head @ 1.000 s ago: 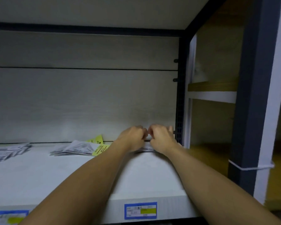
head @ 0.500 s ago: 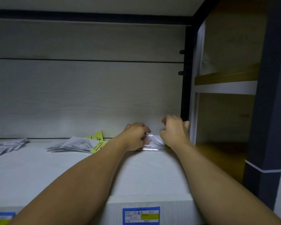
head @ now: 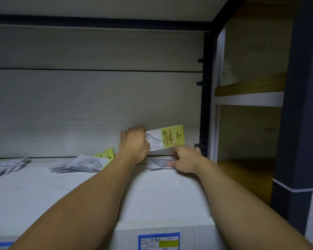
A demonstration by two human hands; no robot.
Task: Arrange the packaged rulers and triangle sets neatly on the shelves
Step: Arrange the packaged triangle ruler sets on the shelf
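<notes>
Head view: both arms reach to the far right corner of a white shelf (head: 152, 199). Left hand (head: 134, 145) pinches the left end of a clear packet with a yellow header card (head: 165, 138), a triangle set by the look of the print, and holds it lifted off the shelf, standing roughly on edge in front of the back panel (head: 98, 105). Left grip is curled round that packet end. Right hand (head: 185, 159) sits lower, thumb and fingers pinching the right edge of the flat packets on the shelf (head: 158, 163), a thin stack just under the lifted one; how many are in it is too blurred to tell.

Further left on the same shelf, a loose fanned pile of packets (head: 85, 163) with yellow headers poking out, not squared up. At the far left edge, another grey scatter of packets (head: 4, 167), blurred. A price label (head: 158, 240) is stuck on the near front lip. A dark upright post (head: 205, 105) closes the bay on the right; beyond it is a wooden shelf unit (head: 249, 87).

Step, as I judge it: building or squaring the right corner stack, one packet held up. Next move likely calls for laying the lifted packet flat onto the pinned stack, header ends matched, edges flush to the back panel, with the right hand steadying the stack. The two left piles look untidied.
</notes>
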